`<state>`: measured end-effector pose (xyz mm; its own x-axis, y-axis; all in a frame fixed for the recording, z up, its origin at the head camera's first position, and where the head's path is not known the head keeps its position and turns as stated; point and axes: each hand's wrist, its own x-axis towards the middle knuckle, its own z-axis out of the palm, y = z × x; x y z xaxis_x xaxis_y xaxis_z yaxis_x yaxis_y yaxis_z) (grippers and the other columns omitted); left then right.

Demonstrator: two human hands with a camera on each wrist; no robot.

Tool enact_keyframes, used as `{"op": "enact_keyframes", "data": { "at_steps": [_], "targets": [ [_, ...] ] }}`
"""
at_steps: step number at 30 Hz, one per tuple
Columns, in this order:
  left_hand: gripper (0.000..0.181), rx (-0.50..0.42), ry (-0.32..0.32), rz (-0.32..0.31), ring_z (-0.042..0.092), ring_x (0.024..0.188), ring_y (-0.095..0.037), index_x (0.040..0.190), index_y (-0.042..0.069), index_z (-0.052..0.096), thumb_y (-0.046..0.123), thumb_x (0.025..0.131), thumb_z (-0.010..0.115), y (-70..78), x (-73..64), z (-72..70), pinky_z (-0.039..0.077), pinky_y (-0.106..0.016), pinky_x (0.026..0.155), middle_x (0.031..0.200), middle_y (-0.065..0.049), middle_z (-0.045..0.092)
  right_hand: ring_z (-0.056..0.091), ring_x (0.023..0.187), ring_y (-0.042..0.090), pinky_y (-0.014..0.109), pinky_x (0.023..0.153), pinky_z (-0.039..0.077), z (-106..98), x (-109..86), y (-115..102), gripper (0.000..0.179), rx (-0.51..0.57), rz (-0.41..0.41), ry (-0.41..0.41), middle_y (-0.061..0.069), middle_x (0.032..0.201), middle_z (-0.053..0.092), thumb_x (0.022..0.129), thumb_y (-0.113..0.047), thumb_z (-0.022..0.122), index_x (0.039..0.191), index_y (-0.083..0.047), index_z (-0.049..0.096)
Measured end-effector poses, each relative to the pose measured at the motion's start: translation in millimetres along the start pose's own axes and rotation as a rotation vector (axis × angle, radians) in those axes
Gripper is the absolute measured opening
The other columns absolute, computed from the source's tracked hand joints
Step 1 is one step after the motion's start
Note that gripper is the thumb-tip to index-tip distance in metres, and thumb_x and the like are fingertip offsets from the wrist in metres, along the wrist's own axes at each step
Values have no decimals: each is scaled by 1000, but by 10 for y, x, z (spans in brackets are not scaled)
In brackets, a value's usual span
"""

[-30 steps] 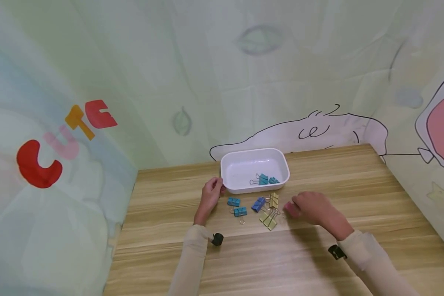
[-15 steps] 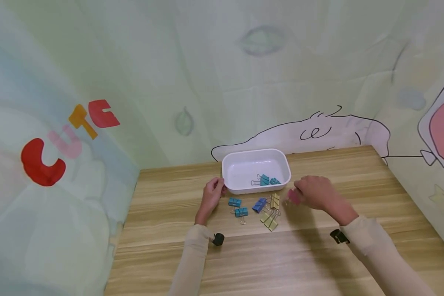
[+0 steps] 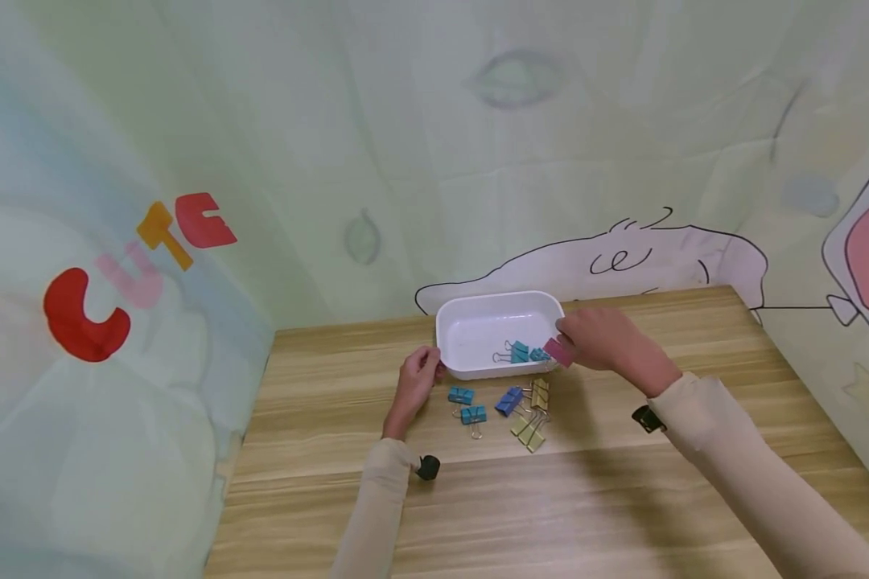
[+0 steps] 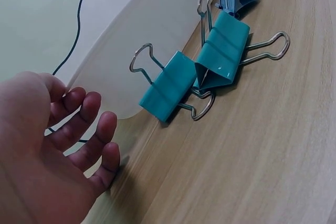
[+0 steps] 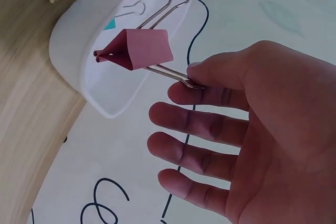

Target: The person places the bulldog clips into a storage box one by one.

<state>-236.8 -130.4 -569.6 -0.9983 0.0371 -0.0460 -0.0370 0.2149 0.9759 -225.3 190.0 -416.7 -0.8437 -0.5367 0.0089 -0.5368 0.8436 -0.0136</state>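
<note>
In my right hand (image 5: 231, 119), thumb and index finger pinch one wire handle of a pink binder clip (image 5: 149, 49). This clip (image 3: 559, 351) hangs over the right front corner of a white tray (image 3: 471, 373). My left hand (image 3: 416, 381) is at the tray's left front corner; in the left wrist view its thumb and index finger pinch the rim. Inside the tray lie teal binder clips (image 3: 519, 352). Two more teal clips (image 4: 169, 86) sit on the table just in front of it. A blue binder clip (image 3: 509, 401) and yellow binder clips (image 3: 540, 395) lie beside them.
The wooden table (image 3: 319, 402) ends at a printed cloth backdrop (image 3: 434, 161) behind the tray. Another cloth with coloured letters (image 3: 83, 318) hangs along the left side. Black bands (image 3: 427, 467) are worn on both wrists.
My right hand has lifted the pink clip off the table's right side and carried it left and back, over the tray's corner. The left hand has stayed at the tray.
</note>
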Motion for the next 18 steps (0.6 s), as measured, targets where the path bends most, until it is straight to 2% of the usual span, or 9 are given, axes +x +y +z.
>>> {"op": "enact_keyframes", "data": {
  "at_steps": [5,10,15,18],
  "targets": [
    [39,-8,-26,-7,62,100,-51,119,-15,61,20,113,44,1,23,-11,55,-58,83,106,-33,64,52,66,21,31,57,48,-75,152,-15,12,-7,35,-57,6,74,59,97,-14,71,96,-2,71],
    [36,-4,-33,-28,62,100,-52,118,-17,59,14,113,43,31,30,-13,53,-62,85,108,-36,63,54,66,21,30,55,48,-128,295,-2,15,3,73,-92,5,74,58,100,-17,68,97,-3,71],
    [35,7,11,-14,65,90,-35,115,-10,64,20,113,46,36,-5,9,56,-44,78,101,-24,67,55,65,22,30,55,47,-145,419,38,14,11,86,-128,5,72,56,101,-15,67,96,-2,71],
    [35,8,21,-8,65,88,-29,113,-7,65,23,112,47,24,-16,9,56,-38,75,98,-18,67,56,66,22,30,56,48,-146,486,78,13,31,95,-139,6,73,57,101,-14,66,97,-2,71]
  ]
}}
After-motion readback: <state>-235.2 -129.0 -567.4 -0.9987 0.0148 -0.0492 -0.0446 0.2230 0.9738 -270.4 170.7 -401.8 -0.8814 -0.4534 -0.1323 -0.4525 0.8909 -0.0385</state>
